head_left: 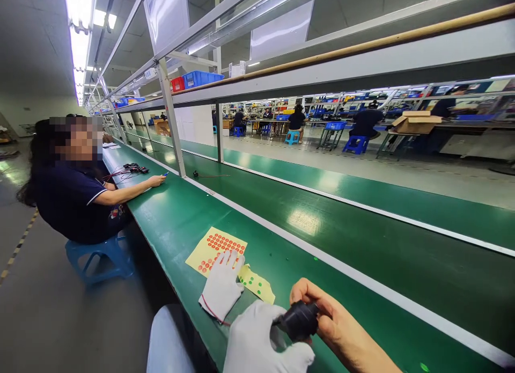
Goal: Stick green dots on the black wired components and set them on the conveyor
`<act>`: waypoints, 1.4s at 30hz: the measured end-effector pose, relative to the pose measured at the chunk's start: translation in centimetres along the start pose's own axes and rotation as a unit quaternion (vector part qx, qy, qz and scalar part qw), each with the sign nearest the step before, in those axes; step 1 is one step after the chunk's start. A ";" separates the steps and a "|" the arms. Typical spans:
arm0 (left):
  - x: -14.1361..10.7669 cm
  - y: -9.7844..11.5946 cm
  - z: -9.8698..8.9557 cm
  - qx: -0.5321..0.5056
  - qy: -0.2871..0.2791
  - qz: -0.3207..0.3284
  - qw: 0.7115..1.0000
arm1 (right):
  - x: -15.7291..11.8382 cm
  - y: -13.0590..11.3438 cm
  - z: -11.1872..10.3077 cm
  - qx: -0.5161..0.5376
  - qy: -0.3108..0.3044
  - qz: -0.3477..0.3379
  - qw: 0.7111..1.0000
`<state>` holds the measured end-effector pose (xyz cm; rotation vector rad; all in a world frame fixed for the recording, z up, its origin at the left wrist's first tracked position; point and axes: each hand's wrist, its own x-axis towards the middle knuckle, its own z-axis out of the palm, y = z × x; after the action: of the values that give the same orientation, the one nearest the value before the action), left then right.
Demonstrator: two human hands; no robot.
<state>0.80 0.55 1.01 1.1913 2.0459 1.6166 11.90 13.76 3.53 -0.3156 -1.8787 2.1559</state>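
My left hand point(261, 341), in a white glove, curls round the left end of a black rounded part point(300, 320), its thumb below the part. My bare right hand point(325, 314) grips the same part from the right with bent fingers. A white glove point(221, 287) with a red-edged cuff lies flat on the green table, its fingers over a yellow sheet of red round stickers point(219, 244). Beside it is a torn yellow piece with green round stickers point(257, 284). What the part's narrow left end joins is hidden by the glove.
A seated person point(80, 185) at the left reaches over the green table point(177, 239) toward dark wired parts point(131, 169). A metal post point(171, 121) rises beyond the white strip point(322, 255). Blue bins point(203, 78) stand on the overhead shelf.
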 end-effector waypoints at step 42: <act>-1.0 -0.8 -0.1 0.107 0.131 0.189 0.967 | -2.1 -2.4 1.2 -0.100 0.007 0.075 0.992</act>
<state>0.99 -0.26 0.09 1.5994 2.3138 1.8409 13.59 12.26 6.04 -0.5258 -2.1315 2.0510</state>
